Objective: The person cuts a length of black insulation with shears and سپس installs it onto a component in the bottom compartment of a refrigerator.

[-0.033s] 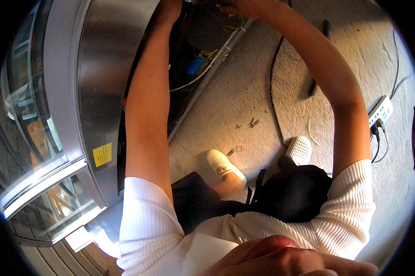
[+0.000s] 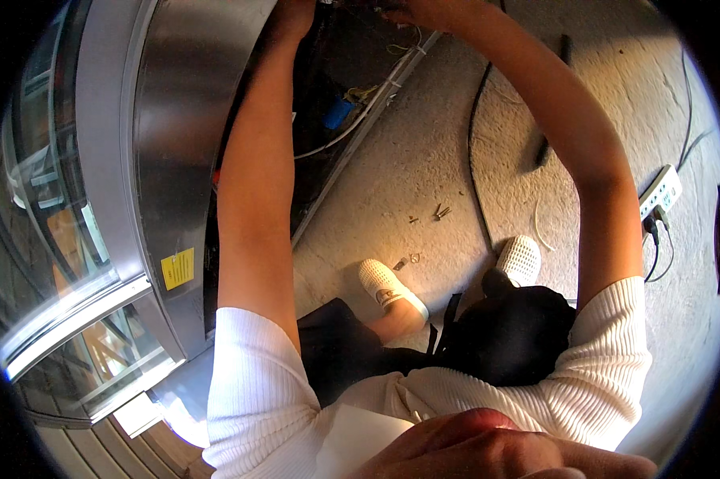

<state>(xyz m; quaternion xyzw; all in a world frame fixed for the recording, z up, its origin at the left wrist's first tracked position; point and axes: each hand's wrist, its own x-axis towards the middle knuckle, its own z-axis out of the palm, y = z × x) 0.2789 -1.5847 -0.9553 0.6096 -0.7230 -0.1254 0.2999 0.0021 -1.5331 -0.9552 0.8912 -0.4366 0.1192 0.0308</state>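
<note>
My left hand (image 2: 294, 17) reaches to the top edge, inside the dark open compartment (image 2: 332, 68) of a stainless steel unit (image 2: 176, 136), its fingers mostly out of sight. My right hand (image 2: 428, 14) is at the same compartment, further right, with fingertips at small dark parts I cannot make out; whether it grips anything is unclear. Below the hands, the compartment holds a blue cylindrical component (image 2: 337, 112) with yellowish wires (image 2: 364, 93) and a white cable (image 2: 324, 146) along its metal rim (image 2: 320, 203).
Glass panels (image 2: 49, 207) and a yellow label (image 2: 177, 268) are at left. On the concrete floor (image 2: 400, 184) lie screws (image 2: 442, 211), black cable (image 2: 473, 160), a black tube (image 2: 543, 156) and a white power strip (image 2: 659, 191) with plugs. My feet in pale shoes (image 2: 384, 283) stand below.
</note>
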